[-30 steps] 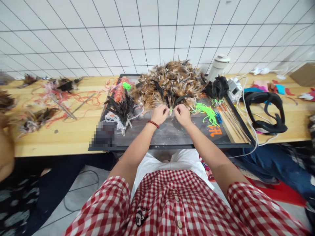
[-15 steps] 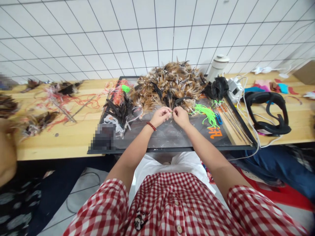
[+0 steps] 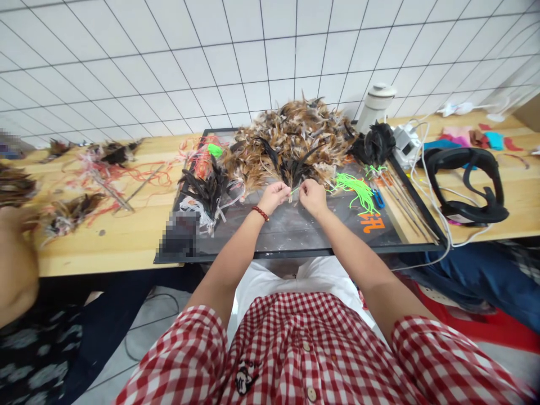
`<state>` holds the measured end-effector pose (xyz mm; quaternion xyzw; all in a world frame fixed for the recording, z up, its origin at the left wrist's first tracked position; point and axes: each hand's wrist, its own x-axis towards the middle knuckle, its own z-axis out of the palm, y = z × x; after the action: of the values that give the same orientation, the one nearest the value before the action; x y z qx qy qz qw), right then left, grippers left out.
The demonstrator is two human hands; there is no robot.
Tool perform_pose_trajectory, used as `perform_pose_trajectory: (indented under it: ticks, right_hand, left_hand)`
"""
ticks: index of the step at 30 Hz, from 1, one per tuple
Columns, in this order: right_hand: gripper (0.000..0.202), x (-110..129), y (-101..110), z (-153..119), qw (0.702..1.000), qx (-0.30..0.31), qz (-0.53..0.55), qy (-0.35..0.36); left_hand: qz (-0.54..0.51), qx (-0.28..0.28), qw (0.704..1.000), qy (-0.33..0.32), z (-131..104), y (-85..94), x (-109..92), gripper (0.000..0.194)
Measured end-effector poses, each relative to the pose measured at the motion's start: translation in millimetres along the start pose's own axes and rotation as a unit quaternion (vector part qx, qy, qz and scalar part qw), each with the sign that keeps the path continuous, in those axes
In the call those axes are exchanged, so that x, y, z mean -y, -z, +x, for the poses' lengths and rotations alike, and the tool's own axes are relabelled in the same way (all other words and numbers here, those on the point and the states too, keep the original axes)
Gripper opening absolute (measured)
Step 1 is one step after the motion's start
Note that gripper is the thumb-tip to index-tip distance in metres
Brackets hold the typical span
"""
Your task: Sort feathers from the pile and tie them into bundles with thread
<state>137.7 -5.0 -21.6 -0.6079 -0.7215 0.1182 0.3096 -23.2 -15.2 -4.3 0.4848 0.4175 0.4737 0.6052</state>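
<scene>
The left hand [image 3: 274,196] is pinched closed on one end of a short green cord [image 3: 295,190]. The right hand [image 3: 313,196] is curled closed on the other end. The cord spans the narrow gap between the hands, at the base of a dark feather bundle [image 3: 288,164].

The bundle is located at the near edge of the brown feather pile [image 3: 304,132], mid-board. The pile occupies the far part of the black board [image 3: 278,239] and restricts room beyond the hands. Open surface: the bare strip between the hands and the board's near edge, which lies along the front of the wooden tabletop [image 3: 84,253].

Lateral limits: black feathers [image 3: 207,183] at left; loose bright green cords [image 3: 354,188] just beside the right hand. Thin rods [image 3: 407,205] lie near the board's right edge; the black head strap [image 3: 459,211] is outside it.
</scene>
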Motion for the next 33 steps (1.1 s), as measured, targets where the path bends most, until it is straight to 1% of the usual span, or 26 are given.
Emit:
perform_pose_trajectory:
  ticks: [3, 7, 11, 13, 16, 18, 20, 22, 23, 25, 27, 30, 33]
  right_hand:
    - [0.011, 0, 1, 0, 0.999, -0.026, 0.018, 0.016]
    - [0.010, -5, 0, 0, 0.990, -0.058, 0.111, 0.063]
    - [0.011, -6, 0, -2, 0.976, -0.060, 0.172, 0.122]
    - [0.014, -3, 0, -5, 0.971, -0.051, 0.184, 0.147]
    - [0.021, 2, 1, -8, 0.960, -0.040, 0.213, 0.179]
    - [0.025, 3, 2, -7, 0.952, -0.057, 0.246, 0.171]
    - [0.025, -1, 1, -5, 0.950, -0.087, 0.264, 0.140]
    - [0.021, -7, -2, -2, 0.954, -0.094, 0.259, 0.122]
    - [0.020, -10, -4, 0, 0.956, -0.085, 0.250, 0.124]
    - [0.026, -14, -7, 1, 0.963, -0.057, 0.223, 0.139]
    - [0.030, -14, -8, 0, 0.971, -0.034, 0.183, 0.153]
    - [0.024, -7, -4, -2, 0.980, -0.009, 0.121, 0.159]
    - [0.019, -1, 2, -3, 0.984, -0.003, 0.099, 0.146]
  left_hand:
    - [0.008, -0.025, 1.000, 0.001, 1, 1.4, 2, 0.041]
    - [0.014, -0.065, 0.998, -0.019, 4, 3.1, 5, 0.031]
    - [0.013, -0.060, 0.998, -0.020, 5, 2.0, 8, 0.032]
    - [0.041, -0.052, 0.998, -0.018, 5, 0.7, 10, 0.027]
    - [0.099, -0.042, 0.994, -0.035, 6, 0.0, 13, 0.016]
    - [0.110, -0.038, 0.992, -0.044, 7, 0.8, 14, 0.017]
    - [0.093, -0.039, 0.994, -0.042, 8, 2.1, 14, 0.023]
    - [0.074, -0.043, 0.996, -0.037, 8, 3.0, 13, 0.030]
    - [0.071, -0.043, 0.996, -0.036, 8, 3.3, 12, 0.032]
    - [0.074, -0.038, 0.996, -0.039, 7, 3.3, 11, 0.035]
    - [0.081, -0.028, 0.995, -0.044, 5, 2.9, 10, 0.033]
    - [0.082, -0.016, 0.995, -0.051, 2, 1.8, 8, 0.028]
    - [0.076, -0.027, 0.996, -0.042, 1, 0.3, 6, 0.025]
